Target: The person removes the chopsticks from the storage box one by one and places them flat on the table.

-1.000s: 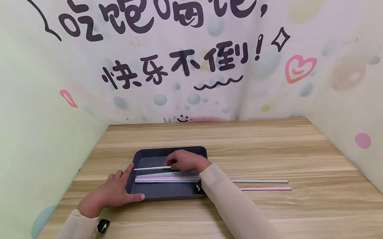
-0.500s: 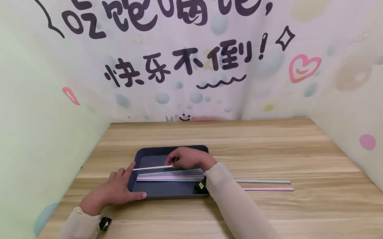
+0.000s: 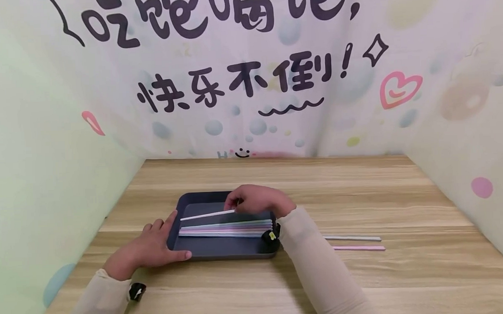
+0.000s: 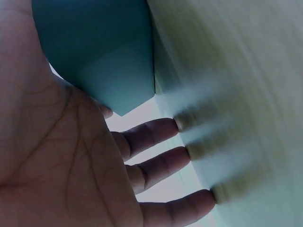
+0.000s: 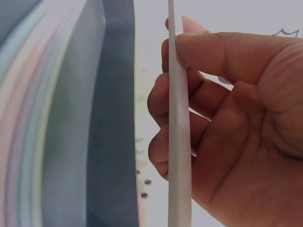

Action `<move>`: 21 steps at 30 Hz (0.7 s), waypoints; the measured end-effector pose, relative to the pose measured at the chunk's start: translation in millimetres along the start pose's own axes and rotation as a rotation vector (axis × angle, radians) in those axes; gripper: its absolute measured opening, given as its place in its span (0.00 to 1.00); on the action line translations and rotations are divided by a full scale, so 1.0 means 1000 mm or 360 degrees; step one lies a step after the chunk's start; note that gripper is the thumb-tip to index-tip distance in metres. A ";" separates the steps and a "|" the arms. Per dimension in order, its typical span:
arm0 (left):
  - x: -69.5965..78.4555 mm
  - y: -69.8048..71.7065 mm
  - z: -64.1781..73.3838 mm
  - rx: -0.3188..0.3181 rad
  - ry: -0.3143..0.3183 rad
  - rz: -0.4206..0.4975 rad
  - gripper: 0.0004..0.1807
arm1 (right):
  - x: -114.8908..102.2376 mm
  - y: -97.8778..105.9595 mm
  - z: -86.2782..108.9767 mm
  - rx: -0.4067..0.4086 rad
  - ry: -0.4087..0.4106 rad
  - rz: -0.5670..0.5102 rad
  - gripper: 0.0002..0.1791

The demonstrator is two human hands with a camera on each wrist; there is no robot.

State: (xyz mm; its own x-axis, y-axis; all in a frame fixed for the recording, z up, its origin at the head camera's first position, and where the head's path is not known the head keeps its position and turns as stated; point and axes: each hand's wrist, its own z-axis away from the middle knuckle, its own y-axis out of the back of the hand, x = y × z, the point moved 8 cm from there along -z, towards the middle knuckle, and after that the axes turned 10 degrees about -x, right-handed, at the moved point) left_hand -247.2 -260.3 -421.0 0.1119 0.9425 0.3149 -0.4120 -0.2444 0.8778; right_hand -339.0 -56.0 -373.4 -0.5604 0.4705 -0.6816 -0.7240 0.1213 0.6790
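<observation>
A dark grey rectangular tray sits on the table with several pastel chopsticks lying side by side in it. My left hand rests on the tray's left end, thumb at the near rim, fingers along the left side. In the left wrist view its fingers are fairly straight, tips at the tabletop. Over the tray's far half, my right hand pinches a single white chopstick, its left end sloping down toward the tray floor. The right wrist view shows this chopstick between thumb and fingers.
Right of the tray, a pale grey chopstick and a pink chopstick lie on the wooden table, partly hidden by the right sleeve. A printed cloth wall closes off the back.
My right hand has moved right and slightly upward, drawing the white chopstick along and tilting it more. Its left tip has come away from the tray's left rim. My left hand stays put.
</observation>
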 end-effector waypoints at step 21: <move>0.001 0.000 0.001 -0.0006 -0.0013 0.0027 0.69 | 0.051 0.020 0.086 0.0071 -0.0210 0.0009 0.12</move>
State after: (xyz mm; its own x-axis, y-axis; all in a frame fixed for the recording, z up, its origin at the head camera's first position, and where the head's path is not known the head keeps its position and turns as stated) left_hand -245.9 -259.6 -420.4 0.1124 0.9362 0.3330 -0.4172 -0.2597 0.8709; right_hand -347.5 45.6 -371.8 -0.5044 0.5818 -0.6380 -0.7007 0.1559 0.6962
